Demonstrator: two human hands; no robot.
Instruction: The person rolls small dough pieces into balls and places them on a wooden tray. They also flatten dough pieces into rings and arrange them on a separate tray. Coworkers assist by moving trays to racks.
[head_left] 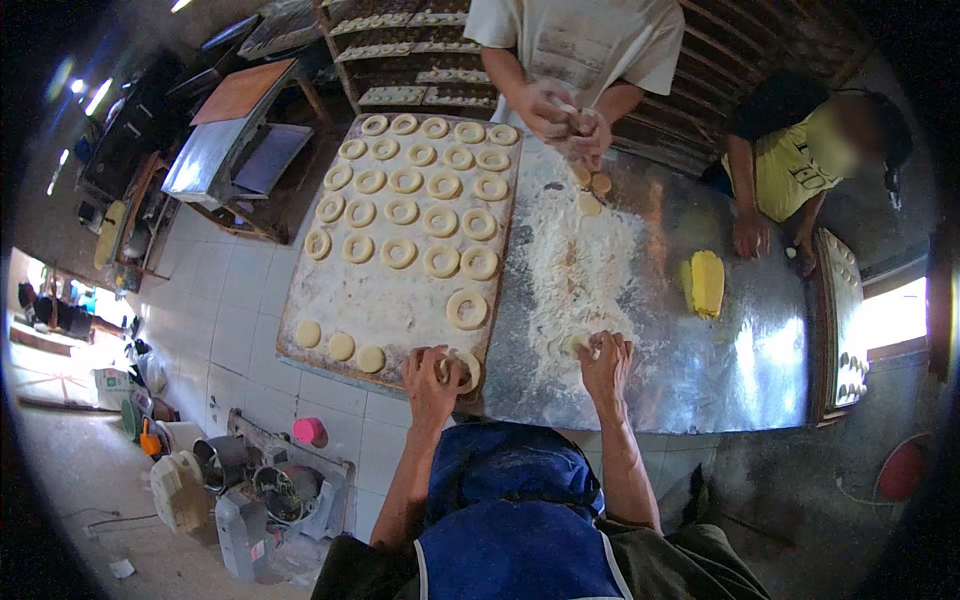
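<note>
My left hand (432,385) is at the near right corner of a floured wooden board (375,300), its fingers curled on a raw dough ring (469,371). Part of that ring is hidden under the fingers. Over the floured metal table, my right hand (606,368) pinches a small pale piece of dough (580,343). Rows of dough rings (399,252) fill the far part of the board, and one more ring (466,309) lies just beyond my left hand. Left of that hand, three round dough pieces (342,347) rest along the near edge.
Across the metal table (740,370), a co-worker's hands (570,125) hold dough above flour (575,260) and small dough discs (590,204). A yellow block (706,284) lies to the right, near another person's hand (750,235). Racks of filled trays (390,95) stand behind.
</note>
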